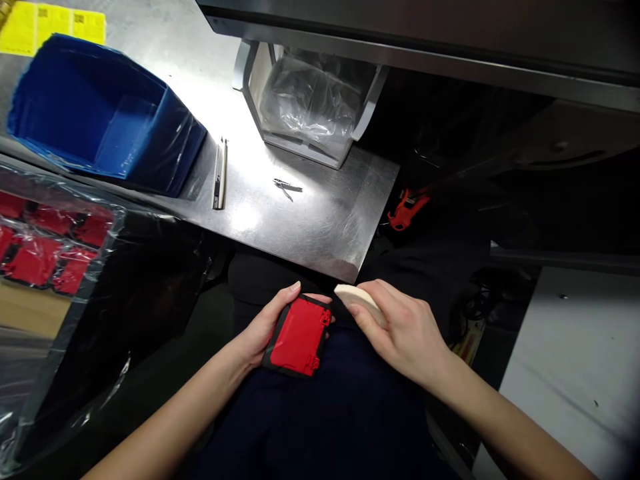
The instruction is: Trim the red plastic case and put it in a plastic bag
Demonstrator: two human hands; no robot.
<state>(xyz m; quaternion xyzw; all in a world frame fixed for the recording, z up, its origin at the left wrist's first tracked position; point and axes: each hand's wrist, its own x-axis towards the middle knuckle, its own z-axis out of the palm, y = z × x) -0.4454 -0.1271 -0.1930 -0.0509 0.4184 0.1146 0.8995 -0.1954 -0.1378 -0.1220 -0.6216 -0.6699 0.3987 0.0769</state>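
Note:
My left hand (270,320) is closed around a red and black plastic case (299,335), held over my lap with its flat red face up. Small red hinge-like parts stick out along the case's right edge. To its right, my right hand (400,323) grips a pale, flat pad (361,301) between thumb and fingers. The pad looks cream on its edge and is apart from the case. Its underside is hidden.
On the steel table (320,227) lie a utility knife (219,175) and a small dark clip-like tool (289,187). A blue bin (165,143) and a white bin of plastic bags (310,150) stand behind. Bagged red cases (35,259) fill a lined box at left; an orange-handled tool (406,211) hangs right.

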